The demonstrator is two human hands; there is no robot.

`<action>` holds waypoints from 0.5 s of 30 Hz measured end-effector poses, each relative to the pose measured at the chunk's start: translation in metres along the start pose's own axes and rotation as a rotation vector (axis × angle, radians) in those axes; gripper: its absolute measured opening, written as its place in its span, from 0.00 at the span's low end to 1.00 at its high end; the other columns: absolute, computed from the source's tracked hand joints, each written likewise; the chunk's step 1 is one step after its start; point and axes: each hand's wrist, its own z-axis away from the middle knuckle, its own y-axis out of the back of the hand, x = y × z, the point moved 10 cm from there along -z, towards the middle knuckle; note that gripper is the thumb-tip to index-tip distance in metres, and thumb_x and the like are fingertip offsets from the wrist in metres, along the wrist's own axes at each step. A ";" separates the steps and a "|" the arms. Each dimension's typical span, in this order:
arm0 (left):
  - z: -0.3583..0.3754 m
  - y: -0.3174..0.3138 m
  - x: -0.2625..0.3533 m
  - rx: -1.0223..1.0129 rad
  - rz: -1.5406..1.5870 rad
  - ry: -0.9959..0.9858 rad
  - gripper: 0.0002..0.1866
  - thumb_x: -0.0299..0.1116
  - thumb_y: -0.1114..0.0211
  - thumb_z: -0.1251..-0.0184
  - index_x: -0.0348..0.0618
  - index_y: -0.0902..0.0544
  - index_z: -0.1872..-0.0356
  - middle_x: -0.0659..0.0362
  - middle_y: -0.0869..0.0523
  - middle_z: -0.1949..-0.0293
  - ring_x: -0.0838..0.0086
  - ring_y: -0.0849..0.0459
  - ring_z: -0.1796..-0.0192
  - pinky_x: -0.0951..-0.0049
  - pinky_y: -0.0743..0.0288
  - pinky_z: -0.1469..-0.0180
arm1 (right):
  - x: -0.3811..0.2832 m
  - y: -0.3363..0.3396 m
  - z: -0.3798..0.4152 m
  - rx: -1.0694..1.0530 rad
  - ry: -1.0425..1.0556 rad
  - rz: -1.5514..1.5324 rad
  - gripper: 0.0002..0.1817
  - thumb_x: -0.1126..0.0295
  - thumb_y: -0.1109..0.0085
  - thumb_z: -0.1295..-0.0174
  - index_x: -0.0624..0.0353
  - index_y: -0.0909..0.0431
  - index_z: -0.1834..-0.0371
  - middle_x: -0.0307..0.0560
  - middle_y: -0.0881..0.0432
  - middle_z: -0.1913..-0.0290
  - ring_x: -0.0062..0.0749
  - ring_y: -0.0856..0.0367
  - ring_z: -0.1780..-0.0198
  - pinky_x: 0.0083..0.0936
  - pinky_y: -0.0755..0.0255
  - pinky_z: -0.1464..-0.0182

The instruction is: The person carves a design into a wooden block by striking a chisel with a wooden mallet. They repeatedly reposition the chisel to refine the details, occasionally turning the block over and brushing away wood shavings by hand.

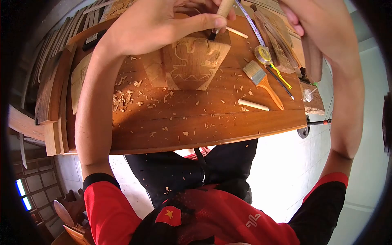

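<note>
Reddish-brown wooden worktop (163,118), strewn with pale shavings (124,100). Carved brown wooden block (196,61), placed upon it. Left hand (179,28): closed around a pale round-handled tool (223,9), dark end held at the block. Right hand (306,12): fingers bent, hold unclear. Orange-handled flat brush (263,85), laid below yellow tape measure (262,54), part-extended.

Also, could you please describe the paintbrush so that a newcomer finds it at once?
On the wooden table, look to the right of the carved block. Just nearer the person than the yellow tape measure, the paintbrush lies slantwise. Unlike the thin dark pencil beside it, it has wide pale bristles, a metal band and an orange handle.
</note>
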 end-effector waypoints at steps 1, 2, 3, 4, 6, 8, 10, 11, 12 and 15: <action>0.000 -0.001 -0.005 0.005 0.041 0.004 0.11 0.35 0.31 0.24 0.40 0.15 0.48 0.56 0.08 0.64 0.74 0.11 0.64 0.68 0.16 0.56 | -0.003 -0.002 0.001 0.018 0.026 0.006 0.11 0.72 0.33 0.29 0.65 0.21 0.50 0.35 0.21 0.76 0.09 0.33 0.86 0.12 0.40 0.84; 0.001 -0.002 -0.008 0.013 0.082 0.026 0.12 0.35 0.31 0.24 0.40 0.15 0.47 0.56 0.08 0.64 0.74 0.11 0.63 0.69 0.16 0.56 | -0.003 -0.003 0.003 0.078 0.080 0.081 0.10 0.73 0.33 0.28 0.65 0.21 0.50 0.35 0.21 0.76 0.09 0.33 0.86 0.13 0.40 0.85; 0.000 -0.002 -0.008 0.008 0.116 0.023 0.13 0.36 0.31 0.24 0.39 0.15 0.46 0.56 0.08 0.63 0.74 0.11 0.62 0.69 0.16 0.55 | -0.002 -0.003 0.004 0.109 0.107 0.087 0.10 0.73 0.34 0.28 0.66 0.22 0.50 0.35 0.21 0.76 0.10 0.33 0.86 0.13 0.40 0.85; 0.000 -0.002 -0.007 0.003 0.149 0.019 0.14 0.36 0.32 0.23 0.39 0.16 0.46 0.56 0.09 0.62 0.73 0.11 0.61 0.69 0.16 0.54 | -0.002 -0.002 0.006 0.141 0.133 0.093 0.10 0.73 0.34 0.28 0.67 0.22 0.50 0.35 0.21 0.76 0.10 0.32 0.86 0.13 0.40 0.85; -0.002 -0.002 -0.004 -0.025 0.181 -0.003 0.16 0.40 0.35 0.21 0.38 0.16 0.44 0.55 0.09 0.60 0.71 0.11 0.59 0.67 0.15 0.52 | 0.007 0.002 0.008 0.137 0.123 -0.031 0.11 0.73 0.35 0.28 0.68 0.23 0.49 0.37 0.20 0.76 0.11 0.32 0.86 0.13 0.38 0.85; -0.002 0.000 -0.008 -0.036 0.171 0.052 0.19 0.43 0.39 0.18 0.37 0.17 0.42 0.54 0.09 0.57 0.69 0.11 0.56 0.66 0.15 0.50 | 0.021 0.006 0.011 0.126 0.098 -0.150 0.12 0.73 0.35 0.28 0.69 0.23 0.49 0.41 0.17 0.74 0.12 0.31 0.86 0.12 0.37 0.86; 0.003 0.005 0.003 -0.015 0.215 0.069 0.23 0.48 0.45 0.16 0.37 0.18 0.41 0.51 0.10 0.54 0.67 0.11 0.52 0.64 0.15 0.47 | 0.033 0.012 0.020 0.147 0.121 -0.213 0.12 0.74 0.35 0.28 0.70 0.24 0.48 0.45 0.15 0.71 0.13 0.31 0.86 0.12 0.35 0.86; 0.005 0.008 0.009 -0.005 0.237 0.077 0.25 0.51 0.48 0.15 0.37 0.18 0.40 0.49 0.11 0.53 0.65 0.12 0.51 0.63 0.16 0.46 | 0.036 0.016 0.025 0.176 0.166 -0.219 0.12 0.74 0.36 0.28 0.70 0.24 0.48 0.48 0.13 0.69 0.13 0.31 0.86 0.12 0.34 0.86; 0.008 0.006 0.010 -0.021 0.258 0.047 0.26 0.51 0.48 0.14 0.37 0.18 0.39 0.48 0.11 0.52 0.65 0.12 0.50 0.62 0.16 0.45 | 0.043 0.016 0.030 0.217 0.122 -0.242 0.13 0.74 0.37 0.28 0.69 0.24 0.45 0.49 0.14 0.66 0.13 0.31 0.85 0.11 0.35 0.85; 0.007 0.003 0.012 -0.024 0.207 0.066 0.28 0.53 0.50 0.14 0.37 0.18 0.38 0.49 0.11 0.50 0.64 0.13 0.48 0.61 0.18 0.41 | 0.073 0.013 0.055 0.363 -0.189 -0.342 0.22 0.73 0.41 0.25 0.66 0.27 0.31 0.49 0.17 0.54 0.10 0.34 0.76 0.09 0.40 0.78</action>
